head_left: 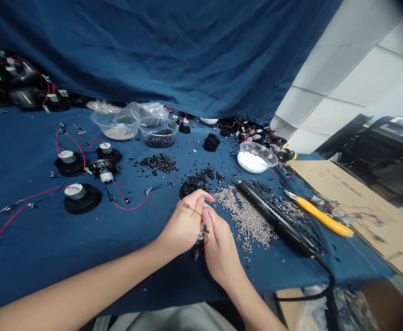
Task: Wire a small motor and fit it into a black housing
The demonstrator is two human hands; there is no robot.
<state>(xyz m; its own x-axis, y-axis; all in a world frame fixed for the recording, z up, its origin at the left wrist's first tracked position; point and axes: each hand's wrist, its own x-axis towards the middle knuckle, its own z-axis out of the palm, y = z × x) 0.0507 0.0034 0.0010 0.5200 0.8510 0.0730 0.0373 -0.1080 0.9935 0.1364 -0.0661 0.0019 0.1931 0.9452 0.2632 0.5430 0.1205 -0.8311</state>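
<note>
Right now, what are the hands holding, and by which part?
Both hands, left hand and right hand, pinch a small wired part between their fingertips; its red wire loops over the left fingers. The exact grip spot is hidden.

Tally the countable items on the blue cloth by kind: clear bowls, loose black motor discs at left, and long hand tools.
Clear bowls: 3
Black motor discs: 3
Long tools, black driver and yellow-handled tool: 2
Total: 8
</note>
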